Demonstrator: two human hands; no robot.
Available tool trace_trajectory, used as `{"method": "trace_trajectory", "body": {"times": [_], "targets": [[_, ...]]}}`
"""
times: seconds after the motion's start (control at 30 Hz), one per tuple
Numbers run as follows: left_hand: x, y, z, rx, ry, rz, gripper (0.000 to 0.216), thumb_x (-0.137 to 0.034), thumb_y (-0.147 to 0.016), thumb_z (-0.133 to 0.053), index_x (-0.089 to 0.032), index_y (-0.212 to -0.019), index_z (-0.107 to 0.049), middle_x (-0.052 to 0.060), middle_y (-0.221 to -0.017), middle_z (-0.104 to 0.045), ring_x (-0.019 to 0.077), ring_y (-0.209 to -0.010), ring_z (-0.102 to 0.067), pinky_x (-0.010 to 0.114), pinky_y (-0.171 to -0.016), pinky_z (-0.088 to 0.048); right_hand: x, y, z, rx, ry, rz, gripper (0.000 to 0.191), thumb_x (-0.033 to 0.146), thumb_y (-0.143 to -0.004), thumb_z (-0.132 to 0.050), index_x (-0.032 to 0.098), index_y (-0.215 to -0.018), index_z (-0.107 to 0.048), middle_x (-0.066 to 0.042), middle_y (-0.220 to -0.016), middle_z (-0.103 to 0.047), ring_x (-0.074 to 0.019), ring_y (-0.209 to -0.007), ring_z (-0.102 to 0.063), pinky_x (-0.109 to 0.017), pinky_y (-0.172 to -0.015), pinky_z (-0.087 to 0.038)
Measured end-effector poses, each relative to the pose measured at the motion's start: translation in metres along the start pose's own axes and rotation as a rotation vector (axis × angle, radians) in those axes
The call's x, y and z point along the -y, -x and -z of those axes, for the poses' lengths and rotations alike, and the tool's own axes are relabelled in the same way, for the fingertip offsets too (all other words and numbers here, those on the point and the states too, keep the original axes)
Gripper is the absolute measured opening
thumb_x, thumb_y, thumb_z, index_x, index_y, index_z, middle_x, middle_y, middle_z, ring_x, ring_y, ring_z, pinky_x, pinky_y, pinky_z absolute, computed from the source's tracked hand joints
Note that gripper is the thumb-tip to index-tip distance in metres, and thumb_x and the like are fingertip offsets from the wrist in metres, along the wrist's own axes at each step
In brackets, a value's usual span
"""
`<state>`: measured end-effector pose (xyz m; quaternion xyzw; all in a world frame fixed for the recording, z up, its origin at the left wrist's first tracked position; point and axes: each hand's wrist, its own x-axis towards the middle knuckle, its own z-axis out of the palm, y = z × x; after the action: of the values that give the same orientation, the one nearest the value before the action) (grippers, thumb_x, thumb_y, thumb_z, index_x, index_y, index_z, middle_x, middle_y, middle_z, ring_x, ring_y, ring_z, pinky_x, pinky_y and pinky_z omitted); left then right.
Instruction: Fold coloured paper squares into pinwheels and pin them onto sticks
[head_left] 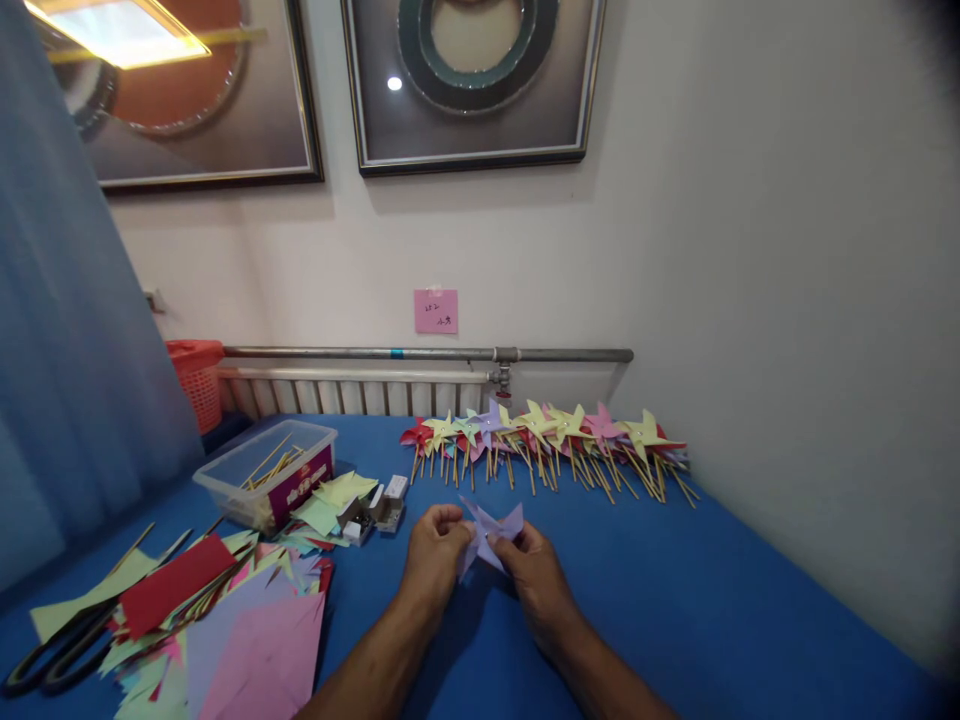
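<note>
Both my hands meet over the blue table (675, 600) and hold a folded purple paper pinwheel (491, 533). My left hand (435, 555) pinches its left side with the fingers curled. My right hand (534, 568) grips its right side, thumb on the paper. A row of finished paper pinwheels on wooden sticks (547, 445) lies beyond my hands, along the wall.
A clear plastic box with wooden sticks (266, 483) stands at the left. Small open boxes (375, 512) lie beside it. Coloured paper sheets (225, 625) are piled at the near left, with black scissors (52, 655) at the edge. A radiator and pipe (420, 354) run behind.
</note>
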<state>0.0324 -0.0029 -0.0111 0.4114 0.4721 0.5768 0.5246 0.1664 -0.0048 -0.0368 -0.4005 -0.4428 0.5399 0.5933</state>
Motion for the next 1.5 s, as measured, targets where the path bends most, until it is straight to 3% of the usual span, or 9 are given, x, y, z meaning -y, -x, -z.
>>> {"method": "trace_trajectory", "body": {"times": [0.17,0.3,0.53,0.67,0.9,1.2,1.5], "targets": [[0.002,-0.003,0.004,0.141,-0.003,0.095,0.024,-0.032,-0.054,-0.077,-0.014,-0.065,-0.064,0.0,-0.055,-0.059,0.0107,-0.049,-0.049,0.024,-0.052,-0.034,0.007,0.004,-0.004,0.041,0.052,0.015,0.036,0.042,-0.069,-0.08,0.017,-0.093,-0.073,-0.007,-0.086,-0.077,-0.0265,-0.086,-0.07,-0.034,-0.079,-0.053],[0.007,-0.006,0.005,0.131,-0.049,0.078,0.023,-0.029,-0.052,-0.077,-0.017,-0.056,-0.057,-0.003,-0.049,-0.053,0.0083,-0.045,-0.042,0.024,-0.05,-0.03,0.008,0.005,-0.005,0.061,0.072,0.008,0.033,0.039,-0.067,-0.08,0.017,-0.09,-0.074,-0.006,-0.084,-0.076,-0.0237,-0.081,-0.068,-0.032,-0.076,-0.051],[0.005,-0.006,0.007,0.199,-0.04,0.105,0.021,-0.027,-0.052,-0.077,-0.014,-0.063,-0.064,0.001,-0.054,-0.06,0.011,-0.049,-0.049,0.026,-0.054,-0.035,0.001,0.004,-0.001,0.062,0.077,-0.042,0.028,0.034,-0.068,-0.08,0.016,-0.088,-0.074,-0.003,-0.078,-0.074,-0.0196,-0.071,-0.064,-0.03,-0.07,-0.048],[0.002,-0.004,0.007,0.228,-0.016,0.095,0.023,-0.028,-0.053,-0.078,-0.012,-0.067,-0.067,0.001,-0.058,-0.063,0.0112,-0.051,-0.051,0.026,-0.056,-0.036,0.005,0.009,-0.001,0.128,0.047,-0.042,0.034,0.038,-0.072,-0.078,0.016,-0.097,-0.074,-0.006,-0.086,-0.076,-0.0209,-0.077,-0.066,-0.031,-0.074,-0.05],[0.002,-0.002,0.006,0.241,-0.039,0.119,0.023,-0.029,-0.054,-0.077,-0.016,-0.061,-0.059,-0.001,-0.054,-0.058,0.0099,-0.048,-0.046,0.025,-0.052,-0.033,0.004,0.007,-0.001,0.101,0.101,-0.086,0.038,0.044,-0.07,-0.079,0.014,-0.093,-0.074,-0.005,-0.075,-0.073,-0.0193,-0.067,-0.064,-0.029,-0.065,-0.047],[0.005,-0.003,0.005,0.248,-0.062,0.121,0.017,-0.028,-0.055,-0.068,-0.016,-0.061,-0.059,-0.002,-0.054,-0.055,0.0095,-0.049,-0.044,0.024,-0.053,-0.031,0.004,0.005,-0.003,0.046,0.18,-0.073,0.033,0.041,-0.068,-0.076,0.014,-0.087,-0.073,-0.007,-0.079,-0.075,-0.0222,-0.071,-0.065,-0.031,-0.067,-0.049],[0.012,-0.006,0.004,0.249,-0.035,0.119,0.021,-0.03,-0.056,-0.071,-0.017,-0.059,-0.055,-0.002,-0.051,-0.054,0.0085,-0.047,-0.042,0.024,-0.052,-0.03,0.0,0.005,-0.001,0.06,0.155,-0.052,0.04,0.042,-0.069,-0.077,0.014,-0.096,-0.074,-0.008,-0.089,-0.077,-0.0235,-0.075,-0.067,-0.031,-0.068,-0.052]]}}
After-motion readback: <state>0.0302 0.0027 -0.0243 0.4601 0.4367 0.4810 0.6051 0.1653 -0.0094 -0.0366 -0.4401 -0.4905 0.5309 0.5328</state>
